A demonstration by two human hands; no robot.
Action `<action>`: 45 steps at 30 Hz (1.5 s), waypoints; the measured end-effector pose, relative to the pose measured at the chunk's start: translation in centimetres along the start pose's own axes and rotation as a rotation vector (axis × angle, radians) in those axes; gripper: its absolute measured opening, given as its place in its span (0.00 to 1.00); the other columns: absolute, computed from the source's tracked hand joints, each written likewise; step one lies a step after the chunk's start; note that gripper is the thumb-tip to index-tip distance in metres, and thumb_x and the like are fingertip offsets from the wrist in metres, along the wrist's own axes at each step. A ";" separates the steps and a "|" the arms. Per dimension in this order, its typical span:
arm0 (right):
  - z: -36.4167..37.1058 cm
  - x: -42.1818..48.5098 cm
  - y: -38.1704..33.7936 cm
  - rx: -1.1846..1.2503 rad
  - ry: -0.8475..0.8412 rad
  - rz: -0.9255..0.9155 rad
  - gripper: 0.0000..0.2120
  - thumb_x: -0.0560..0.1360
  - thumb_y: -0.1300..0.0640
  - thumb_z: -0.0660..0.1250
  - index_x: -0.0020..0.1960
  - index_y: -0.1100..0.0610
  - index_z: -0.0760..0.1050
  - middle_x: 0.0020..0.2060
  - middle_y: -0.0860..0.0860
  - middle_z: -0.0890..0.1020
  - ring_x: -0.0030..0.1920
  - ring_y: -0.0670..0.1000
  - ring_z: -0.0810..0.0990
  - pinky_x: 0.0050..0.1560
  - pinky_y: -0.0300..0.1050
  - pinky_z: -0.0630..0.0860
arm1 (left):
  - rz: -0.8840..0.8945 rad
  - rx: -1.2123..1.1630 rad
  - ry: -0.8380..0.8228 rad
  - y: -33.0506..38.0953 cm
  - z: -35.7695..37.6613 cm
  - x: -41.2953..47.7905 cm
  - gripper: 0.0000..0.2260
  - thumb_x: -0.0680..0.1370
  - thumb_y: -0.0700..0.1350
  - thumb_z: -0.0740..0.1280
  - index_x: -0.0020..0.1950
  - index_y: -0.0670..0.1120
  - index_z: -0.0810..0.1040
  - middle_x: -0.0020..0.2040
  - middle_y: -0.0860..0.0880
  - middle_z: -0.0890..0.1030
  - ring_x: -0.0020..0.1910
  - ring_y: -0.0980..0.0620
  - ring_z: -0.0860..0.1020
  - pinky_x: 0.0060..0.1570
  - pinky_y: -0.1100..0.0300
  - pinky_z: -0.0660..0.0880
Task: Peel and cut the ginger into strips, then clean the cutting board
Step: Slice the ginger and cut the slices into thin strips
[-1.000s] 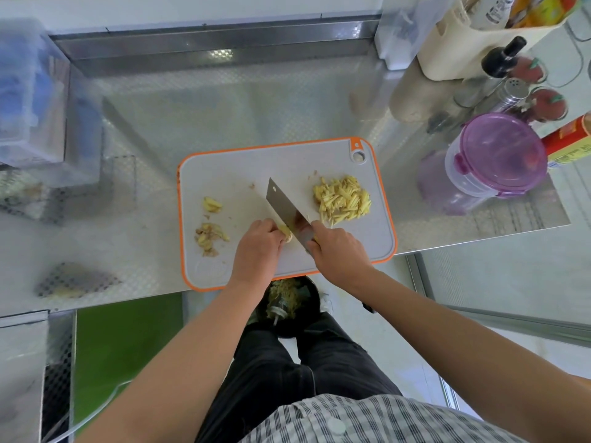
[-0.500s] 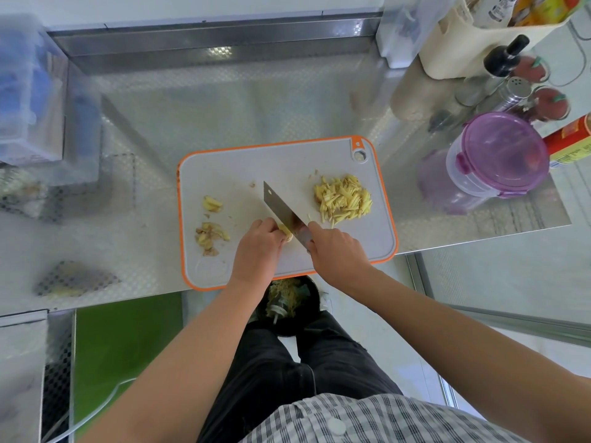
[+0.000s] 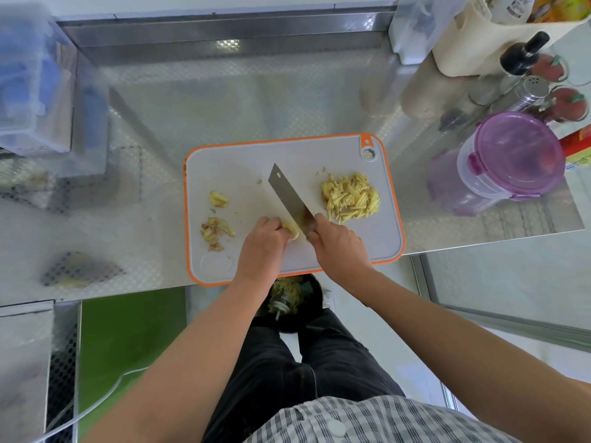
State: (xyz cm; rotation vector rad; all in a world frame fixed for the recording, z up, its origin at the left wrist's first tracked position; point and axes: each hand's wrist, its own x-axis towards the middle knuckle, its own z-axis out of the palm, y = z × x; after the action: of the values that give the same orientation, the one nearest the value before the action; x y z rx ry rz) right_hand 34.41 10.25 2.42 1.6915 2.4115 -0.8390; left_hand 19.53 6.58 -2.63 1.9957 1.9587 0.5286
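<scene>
A white cutting board with an orange rim [image 3: 395,199] lies on the steel counter. My left hand [image 3: 263,243] presses a small yellow ginger piece [image 3: 290,229] down near the board's front. My right hand [image 3: 337,246] grips the handle of a cleaver [image 3: 287,199]; the blade stands against the ginger piece and points to the far left. A pile of ginger strips [image 3: 350,196] lies on the board's right half. Ginger peels [image 3: 216,233] and another small ginger piece [image 3: 218,198] lie on the left half.
A purple-lidded container [image 3: 515,155] stands right of the board, with bottles and a shaker [image 3: 531,87] behind it. A beige caddy [image 3: 473,49] stands at the back right. Clear plastic boxes [image 3: 28,91] stand at the far left. A black bin [image 3: 294,302] with scraps sits below the counter edge.
The cleaver has shifted slightly along the ginger piece between cuts; both hands stay in nearly the same place on the board.
</scene>
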 end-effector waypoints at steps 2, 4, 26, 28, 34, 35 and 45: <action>-0.7 0.0 -0.1 -0.025 -0.016 -0.021 0.06 0.81 0.55 0.54 0.53 0.57 0.65 0.38 0.52 0.74 0.36 0.57 0.72 0.36 0.47 0.66 | 0.005 0.028 -0.006 -0.1 0.0 0.0 0.07 0.65 0.31 0.76 0.36 0.42 0.82 0.33 0.47 0.76 0.34 0.46 0.72 0.26 0.57 0.70; -1.2 0.1 -0.2 -0.075 -0.060 -0.031 0.05 0.82 0.56 0.53 0.54 0.57 0.65 0.37 0.52 0.72 0.36 0.56 0.71 0.36 0.47 0.65 | 0.009 0.041 -0.013 -0.1 0.0 0.0 0.08 0.65 0.31 0.76 0.36 0.42 0.82 0.33 0.47 0.76 0.34 0.46 0.72 0.26 0.58 0.69; 1.4 1.1 -1.0 -0.154 -0.052 -0.039 0.04 0.81 0.59 0.54 0.49 0.54 0.59 0.40 0.52 0.75 0.35 0.57 0.72 0.34 0.47 0.67 | -0.002 -0.023 0.003 -0.3 0.1 -0.1 0.07 0.65 0.31 0.76 0.37 0.42 0.83 0.34 0.47 0.77 0.36 0.45 0.74 0.27 0.55 0.74; 1.2 1.0 -0.7 -0.115 -0.045 -0.040 0.03 0.82 0.57 0.53 0.51 0.55 0.61 0.40 0.52 0.74 0.35 0.57 0.71 0.35 0.48 0.67 | -0.003 -0.020 0.001 -0.3 0.2 -0.2 0.07 0.66 0.31 0.76 0.37 0.42 0.83 0.34 0.47 0.77 0.36 0.45 0.74 0.27 0.55 0.74; -0.6 0.4 -0.4 -0.087 -0.059 -0.068 0.04 0.82 0.54 0.52 0.49 0.54 0.60 0.38 0.51 0.72 0.36 0.57 0.71 0.36 0.48 0.66 | 0.031 0.009 0.013 -0.3 0.1 -0.1 0.09 0.64 0.30 0.76 0.37 0.42 0.82 0.34 0.47 0.76 0.35 0.46 0.73 0.26 0.56 0.72; -0.7 0.4 -0.4 -0.102 -0.074 -0.072 0.04 0.82 0.55 0.52 0.51 0.55 0.61 0.38 0.52 0.73 0.37 0.57 0.73 0.36 0.48 0.67 | 0.032 0.008 0.013 -0.4 0.1 -0.1 0.10 0.64 0.30 0.76 0.37 0.43 0.82 0.34 0.47 0.76 0.35 0.46 0.73 0.26 0.56 0.73; 0.8 1.0 -0.9 -0.151 -0.081 -0.030 0.02 0.82 0.57 0.53 0.53 0.56 0.63 0.38 0.51 0.73 0.36 0.57 0.73 0.35 0.48 0.68 | 0.003 -0.032 0.012 -0.4 0.3 -0.2 0.09 0.65 0.30 0.75 0.39 0.43 0.83 0.34 0.47 0.77 0.36 0.45 0.73 0.26 0.54 0.74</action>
State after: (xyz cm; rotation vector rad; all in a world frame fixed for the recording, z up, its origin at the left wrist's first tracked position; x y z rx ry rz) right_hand 33.04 10.49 1.78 1.5407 2.3858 -0.6959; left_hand 19.31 6.45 -3.12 1.9808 1.9421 0.5697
